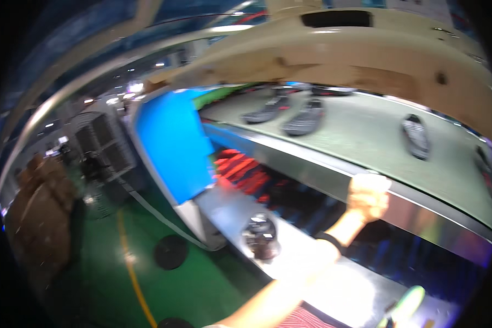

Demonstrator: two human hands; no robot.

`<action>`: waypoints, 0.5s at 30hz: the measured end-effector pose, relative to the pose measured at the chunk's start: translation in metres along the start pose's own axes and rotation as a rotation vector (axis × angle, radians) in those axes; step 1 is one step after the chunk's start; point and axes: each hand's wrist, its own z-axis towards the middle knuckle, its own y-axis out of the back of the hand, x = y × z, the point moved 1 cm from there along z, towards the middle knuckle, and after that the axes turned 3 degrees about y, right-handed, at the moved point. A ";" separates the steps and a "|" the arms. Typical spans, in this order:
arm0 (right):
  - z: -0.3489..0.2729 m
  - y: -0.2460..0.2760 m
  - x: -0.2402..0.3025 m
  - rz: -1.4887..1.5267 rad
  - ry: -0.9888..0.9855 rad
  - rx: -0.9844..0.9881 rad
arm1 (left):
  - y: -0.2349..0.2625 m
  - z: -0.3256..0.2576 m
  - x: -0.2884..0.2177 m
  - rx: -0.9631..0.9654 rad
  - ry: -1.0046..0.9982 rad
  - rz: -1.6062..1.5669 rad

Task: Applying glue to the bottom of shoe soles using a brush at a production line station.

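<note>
My left hand (368, 195) reaches out to the metal front edge of a conveyor belt (361, 139), a black band round its wrist. Its fingers look curled into a closed shape, but glare and blur hide what they hold, if anything. Dark shoe soles or shoes lie on the pale green belt. Two of them, a left one (266, 109) and a neighbouring one (305, 117), sit close together, and a greyer one (416, 136) is farther right. Nearest the hand is the belt's metal rail (333, 164). My right hand does not show.
Below the belt runs a shiny metal shelf (224, 210) with a dark, glossy round object (261, 236) on it. Red striped material (240, 172) lies under the belt. A blurred green-and-white thing (409, 306) is at lower right. A beige machine hood (333, 46) overhangs the belt; a blue panel (175, 145) closes its left.
</note>
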 end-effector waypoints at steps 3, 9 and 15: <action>0.021 0.043 0.011 -0.586 0.059 -0.151 | -0.037 -0.005 0.044 -0.730 -0.305 0.031; -0.007 -0.067 0.015 0.509 -1.157 0.626 | -0.041 0.023 -0.003 -0.779 -0.260 0.040; 0.002 0.045 0.030 0.970 -0.242 0.211 | -0.028 0.061 -0.044 -0.252 -0.301 -0.104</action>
